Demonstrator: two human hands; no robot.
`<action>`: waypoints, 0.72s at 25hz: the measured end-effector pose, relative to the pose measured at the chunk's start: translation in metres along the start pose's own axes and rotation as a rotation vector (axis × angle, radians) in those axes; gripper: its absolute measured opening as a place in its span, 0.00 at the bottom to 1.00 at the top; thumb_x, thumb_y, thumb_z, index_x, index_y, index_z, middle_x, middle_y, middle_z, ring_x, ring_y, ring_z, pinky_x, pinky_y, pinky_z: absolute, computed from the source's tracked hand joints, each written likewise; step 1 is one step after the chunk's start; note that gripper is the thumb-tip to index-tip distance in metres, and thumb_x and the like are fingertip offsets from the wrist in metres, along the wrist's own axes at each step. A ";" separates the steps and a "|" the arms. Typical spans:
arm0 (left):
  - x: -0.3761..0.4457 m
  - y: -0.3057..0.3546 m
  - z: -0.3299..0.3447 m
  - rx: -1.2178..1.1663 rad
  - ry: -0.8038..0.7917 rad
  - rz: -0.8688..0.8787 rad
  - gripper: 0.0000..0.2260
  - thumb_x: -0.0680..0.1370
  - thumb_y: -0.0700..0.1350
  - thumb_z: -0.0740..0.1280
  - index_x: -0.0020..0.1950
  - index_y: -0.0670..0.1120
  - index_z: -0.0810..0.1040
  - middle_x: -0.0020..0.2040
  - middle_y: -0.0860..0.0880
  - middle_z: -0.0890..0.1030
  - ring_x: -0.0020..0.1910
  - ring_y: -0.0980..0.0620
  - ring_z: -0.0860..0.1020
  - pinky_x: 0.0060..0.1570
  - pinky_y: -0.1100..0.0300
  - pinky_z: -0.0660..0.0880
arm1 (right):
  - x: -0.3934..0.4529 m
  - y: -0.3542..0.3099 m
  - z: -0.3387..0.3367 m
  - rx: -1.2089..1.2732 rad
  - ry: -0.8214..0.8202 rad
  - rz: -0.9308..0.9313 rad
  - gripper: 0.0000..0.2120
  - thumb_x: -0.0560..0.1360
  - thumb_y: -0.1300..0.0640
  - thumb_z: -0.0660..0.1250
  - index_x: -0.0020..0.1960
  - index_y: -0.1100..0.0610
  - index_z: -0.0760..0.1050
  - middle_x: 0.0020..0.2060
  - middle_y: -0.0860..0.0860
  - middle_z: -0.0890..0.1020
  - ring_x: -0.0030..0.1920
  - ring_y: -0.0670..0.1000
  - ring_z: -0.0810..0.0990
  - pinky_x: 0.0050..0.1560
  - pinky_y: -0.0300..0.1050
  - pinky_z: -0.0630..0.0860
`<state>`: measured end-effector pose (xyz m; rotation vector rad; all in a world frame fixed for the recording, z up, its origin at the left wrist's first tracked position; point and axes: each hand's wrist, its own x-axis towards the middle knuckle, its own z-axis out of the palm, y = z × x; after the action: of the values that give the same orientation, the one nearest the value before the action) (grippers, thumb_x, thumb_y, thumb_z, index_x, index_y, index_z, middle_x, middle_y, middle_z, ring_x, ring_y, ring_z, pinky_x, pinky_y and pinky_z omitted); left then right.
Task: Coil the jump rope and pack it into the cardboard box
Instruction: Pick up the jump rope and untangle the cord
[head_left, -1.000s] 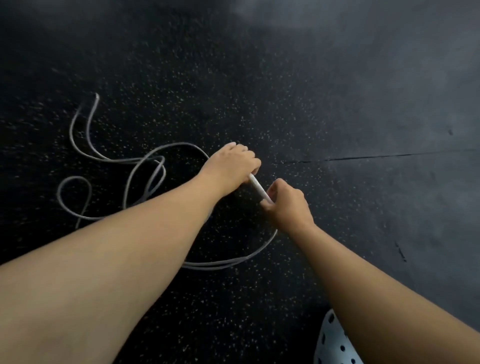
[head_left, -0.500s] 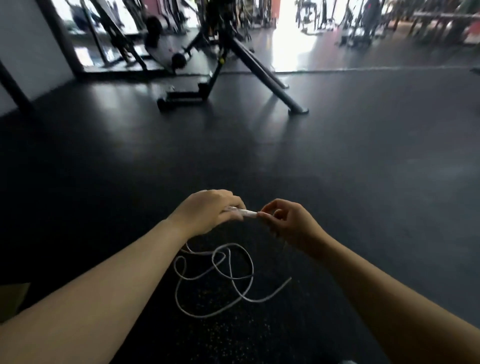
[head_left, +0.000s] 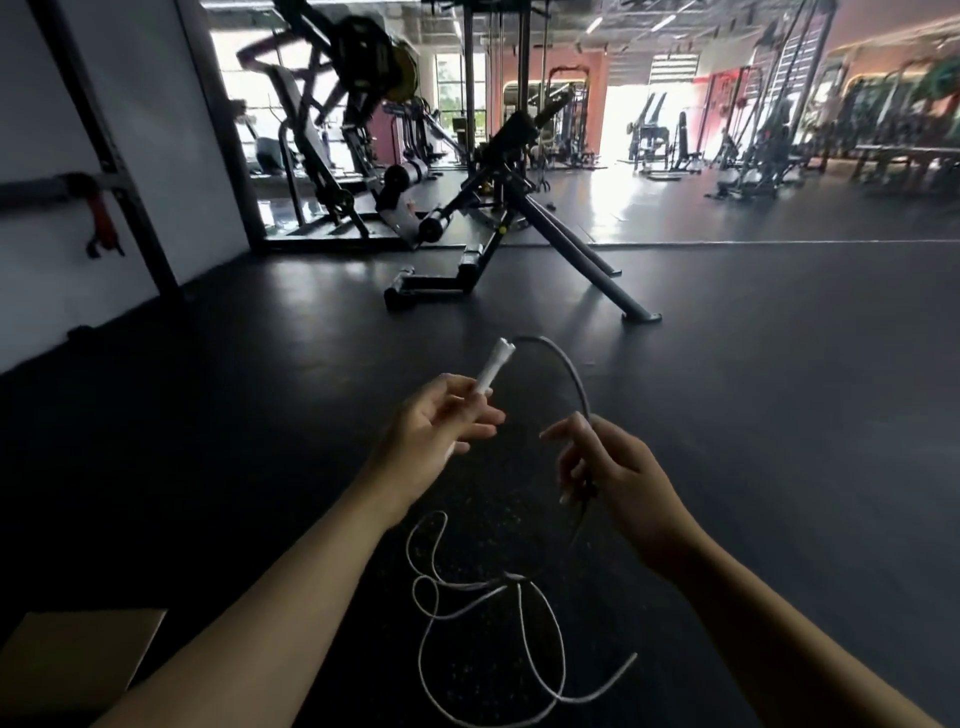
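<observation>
Our hands have parted and risen: our left hand (head_left: 435, 423) grips the white handle (head_left: 493, 365), our right hand (head_left: 605, 467) pinches the jump rope (head_left: 563, 364), whose remainder lies looped on the floor (head_left: 779, 389).

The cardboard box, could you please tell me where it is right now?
In the head view the cardboard box lies on the dark floor at the lower left corner, just left of the left forearm and well left of the loose rope.

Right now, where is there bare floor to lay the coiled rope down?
Bare floor lies right of the right hand, and between the left hand and the wall. Crowded: rope loops below the hands, cardboard box lower left.
</observation>
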<state>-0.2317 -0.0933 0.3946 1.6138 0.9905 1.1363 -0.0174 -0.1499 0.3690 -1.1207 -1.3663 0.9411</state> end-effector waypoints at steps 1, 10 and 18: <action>0.002 -0.001 0.007 -0.125 0.011 -0.032 0.06 0.84 0.50 0.63 0.58 0.52 0.77 0.55 0.52 0.88 0.55 0.53 0.86 0.58 0.49 0.77 | -0.001 0.001 0.004 0.006 -0.029 0.029 0.19 0.84 0.45 0.58 0.55 0.56 0.82 0.34 0.55 0.82 0.33 0.56 0.80 0.37 0.48 0.77; 0.015 -0.004 0.056 -0.788 0.088 -0.201 0.07 0.87 0.49 0.57 0.63 0.49 0.68 0.68 0.49 0.81 0.72 0.48 0.75 0.68 0.49 0.75 | 0.009 0.010 0.023 -0.038 -0.159 -0.002 0.11 0.83 0.48 0.65 0.62 0.50 0.77 0.45 0.59 0.85 0.36 0.54 0.78 0.40 0.53 0.78; 0.015 0.013 -0.009 0.803 0.259 0.356 0.42 0.72 0.56 0.76 0.82 0.56 0.60 0.84 0.50 0.55 0.84 0.49 0.49 0.79 0.54 0.42 | 0.030 0.002 0.013 -0.305 -0.212 -0.070 0.09 0.85 0.50 0.63 0.58 0.45 0.81 0.33 0.41 0.77 0.33 0.40 0.72 0.36 0.41 0.70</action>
<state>-0.2351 -0.0808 0.4127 2.3901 1.4926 1.2882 -0.0289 -0.1196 0.3736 -1.2149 -1.7551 0.8369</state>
